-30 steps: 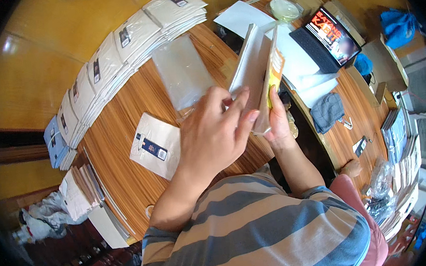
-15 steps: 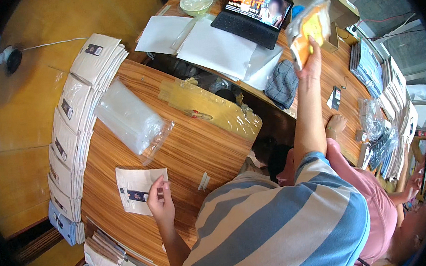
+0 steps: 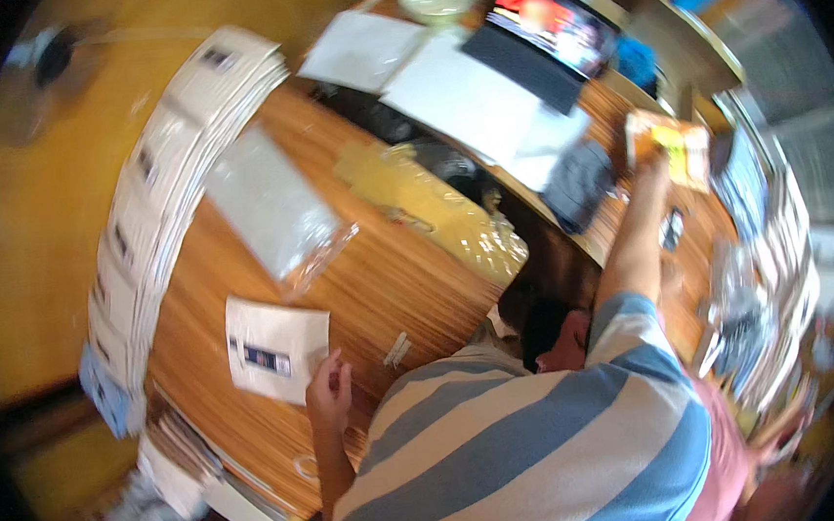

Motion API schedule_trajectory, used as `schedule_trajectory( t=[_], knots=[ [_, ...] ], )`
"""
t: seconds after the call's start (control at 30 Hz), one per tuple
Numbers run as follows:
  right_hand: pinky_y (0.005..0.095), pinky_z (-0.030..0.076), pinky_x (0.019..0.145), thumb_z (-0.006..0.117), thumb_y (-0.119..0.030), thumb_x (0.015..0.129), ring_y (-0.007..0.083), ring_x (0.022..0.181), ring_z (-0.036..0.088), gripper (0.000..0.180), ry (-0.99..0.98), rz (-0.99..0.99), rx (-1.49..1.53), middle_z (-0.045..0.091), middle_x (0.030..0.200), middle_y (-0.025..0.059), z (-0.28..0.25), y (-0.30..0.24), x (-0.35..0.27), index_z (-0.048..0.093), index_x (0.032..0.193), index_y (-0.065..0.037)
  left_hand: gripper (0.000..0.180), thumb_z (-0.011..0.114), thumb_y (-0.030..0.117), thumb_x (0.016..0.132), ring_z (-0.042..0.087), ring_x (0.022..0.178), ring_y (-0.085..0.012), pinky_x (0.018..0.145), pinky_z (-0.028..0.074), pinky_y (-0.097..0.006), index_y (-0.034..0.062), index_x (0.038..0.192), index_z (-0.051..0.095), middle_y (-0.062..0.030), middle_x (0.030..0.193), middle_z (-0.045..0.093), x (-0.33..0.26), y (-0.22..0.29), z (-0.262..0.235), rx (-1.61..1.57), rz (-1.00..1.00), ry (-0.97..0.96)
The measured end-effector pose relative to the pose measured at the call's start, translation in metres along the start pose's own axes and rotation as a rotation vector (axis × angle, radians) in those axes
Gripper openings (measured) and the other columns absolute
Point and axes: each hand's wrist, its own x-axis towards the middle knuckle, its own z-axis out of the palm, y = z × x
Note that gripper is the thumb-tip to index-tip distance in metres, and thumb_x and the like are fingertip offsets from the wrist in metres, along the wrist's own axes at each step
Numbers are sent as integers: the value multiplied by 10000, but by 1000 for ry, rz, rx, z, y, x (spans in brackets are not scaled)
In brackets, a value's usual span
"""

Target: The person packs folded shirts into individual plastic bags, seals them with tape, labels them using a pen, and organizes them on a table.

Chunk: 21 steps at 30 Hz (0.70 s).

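The person wears a short-sleeved shirt (image 3: pixel 549 446) with broad blue and grey horizontal stripes, forearms bare.

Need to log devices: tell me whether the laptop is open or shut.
Open: the laptop has its lid raised and its screen lit in colour.

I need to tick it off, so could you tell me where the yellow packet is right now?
In the head view it is at the upper right, held up in the right hand: the yellow packet is over the desk's far end, beside the dark cloth and below the laptop.
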Motion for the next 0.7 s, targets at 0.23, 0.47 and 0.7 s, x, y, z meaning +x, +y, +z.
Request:
schedule_trajectory(
  t=[0.23, 0.47, 0.7],
  knots=[
    [474, 601, 887, 722, -138, 949, 325, 999, 715, 347, -204, -180, -397, 725, 1180, 196, 27, -26, 28, 634, 1230, 45, 273, 712, 180, 1000, 679, 769, -191, 732, 557, -328, 54, 1243, 716, -105, 918, 733, -20, -4, -38, 36, -189, 216],
    [429, 552, 940, 643, -191, 1027, 301, 1011, 688, 301, -259, -955, -616, 728, 1179, 207, 2, 44, -204, 665, 1191, 60, 299, 732, 213, 995, 679, 796, -153, 681, 554, -301, -18, 1184, 710, -81, 967, 717, -56, -82, -45, -77, -138, 860],
    [618, 254, 1237, 669, -365, 1010, 492, 1550, 273, 716, -2225, -1212, -1209, 371, 1631, 297, -154, 197, -589, 414, 1579, -12, 322, 780, 218, 954, 703, 856, -159, 736, 581, -309, -5, 1161, 675, -103, 992, 735, -37, -93, -43, -1113, -545, 404]
  ],
)
